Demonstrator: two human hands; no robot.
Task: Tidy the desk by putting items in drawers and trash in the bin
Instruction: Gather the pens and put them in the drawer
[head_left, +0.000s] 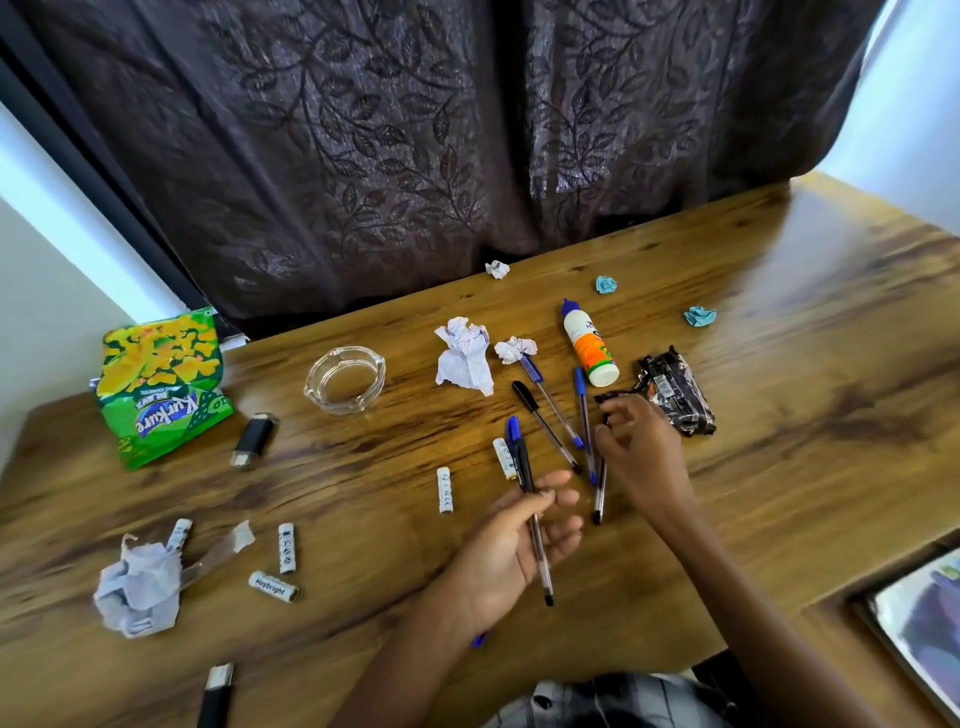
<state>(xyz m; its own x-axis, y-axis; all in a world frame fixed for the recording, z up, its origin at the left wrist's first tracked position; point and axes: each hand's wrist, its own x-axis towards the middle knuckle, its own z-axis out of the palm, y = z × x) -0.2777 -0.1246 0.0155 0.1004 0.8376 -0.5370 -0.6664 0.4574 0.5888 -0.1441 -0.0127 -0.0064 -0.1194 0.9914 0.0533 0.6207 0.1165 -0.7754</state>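
Head view, landmark is the glass ashtray (345, 379) on the wooden desk (779, 364). Your left hand (511, 551), near-right of the ashtray, lies palm up and pinches two pens (529, 499), a blue-capped one and a black one, between thumb and fingers. Your right hand (636, 452), further right of the ashtray, has fingers loosely curled over the loose pens (566, 421); grasps nothing that you can confirm, fingertips close to the black wrapper (675, 397). Glue bottle (589, 343) lies right of the ashtray, beyond the loose pens. Crumpled white paper (465, 358) sits just right of the ashtray. Green snack bag (161, 384) and a black USB stick (253, 439) lie left of it. Batteries (443, 489) are scattered on its near side, with a grey paper wad (137, 590) near-left. Blue paper balls (698, 315) far right.

Step looks like pen collection, early in the tidy. Next move likely calls for lifting one thin pen off the crossed pile and passing it to the left hand. No drawer or bin in view
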